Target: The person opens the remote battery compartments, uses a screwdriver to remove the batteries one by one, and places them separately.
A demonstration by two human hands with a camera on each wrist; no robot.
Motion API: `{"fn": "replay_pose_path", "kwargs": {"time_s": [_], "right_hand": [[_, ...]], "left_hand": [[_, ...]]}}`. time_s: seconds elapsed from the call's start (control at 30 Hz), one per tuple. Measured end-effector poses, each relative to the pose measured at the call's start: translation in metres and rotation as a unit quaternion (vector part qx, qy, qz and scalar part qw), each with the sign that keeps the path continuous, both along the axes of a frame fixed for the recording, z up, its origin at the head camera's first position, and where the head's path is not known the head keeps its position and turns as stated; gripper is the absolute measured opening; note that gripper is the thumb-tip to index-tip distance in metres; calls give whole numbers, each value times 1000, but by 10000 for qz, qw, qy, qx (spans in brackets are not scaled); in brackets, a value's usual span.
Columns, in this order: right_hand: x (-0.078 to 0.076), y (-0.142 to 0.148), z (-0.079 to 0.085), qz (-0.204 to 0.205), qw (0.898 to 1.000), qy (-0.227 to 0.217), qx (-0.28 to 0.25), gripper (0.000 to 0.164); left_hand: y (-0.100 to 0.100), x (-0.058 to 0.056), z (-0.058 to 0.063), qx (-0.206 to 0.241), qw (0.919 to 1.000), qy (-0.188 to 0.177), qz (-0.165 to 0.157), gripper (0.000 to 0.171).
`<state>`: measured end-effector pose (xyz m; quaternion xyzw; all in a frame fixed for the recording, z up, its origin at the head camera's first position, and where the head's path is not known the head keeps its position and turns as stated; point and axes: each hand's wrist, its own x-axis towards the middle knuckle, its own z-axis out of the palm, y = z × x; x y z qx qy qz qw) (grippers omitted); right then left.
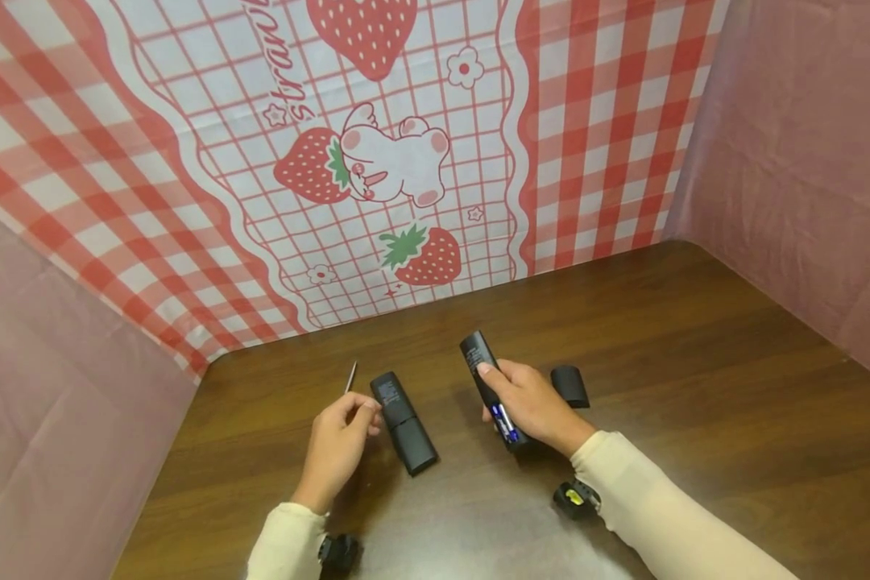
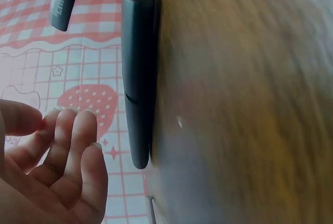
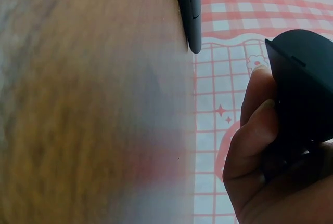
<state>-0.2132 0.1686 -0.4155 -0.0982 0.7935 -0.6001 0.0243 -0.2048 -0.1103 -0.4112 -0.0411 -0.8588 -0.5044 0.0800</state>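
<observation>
My right hand (image 1: pixel 532 403) grips a black remote control (image 1: pixel 478 358), its back up and thumb across it. The battery compartment is uncovered, with blue batteries (image 1: pixel 505 423) inside at the near end. To the left, a second black remote control (image 1: pixel 404 423) lies back up on the table, its cover on. My left hand (image 1: pixel 341 443) is beside that remote, fingers loosely bent and the thumb near the index fingertip. Nothing shows between them in the left wrist view. In the right wrist view, the fingers (image 3: pixel 252 135) wrap the held remote's dark body (image 3: pixel 307 89).
A loose black battery cover (image 1: pixel 569 387) lies on the brown wooden table (image 1: pixel 696 387), right of my right hand. Beyond my left hand lies a thin metal rod (image 1: pixel 351 377). A strawberry-print cloth (image 1: pixel 478 161) hangs at the back, with pink cloth at both sides.
</observation>
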Motion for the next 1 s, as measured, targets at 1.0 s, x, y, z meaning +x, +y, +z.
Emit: {"fn": "replay_pose_path", "kwargs": {"time_s": [1.0], "right_hand": [[1, 1, 1, 67, 9999, -118, 30, 42]], "left_hand": [[-26, 10, 9, -3004, 9533, 194, 248, 11]]}}
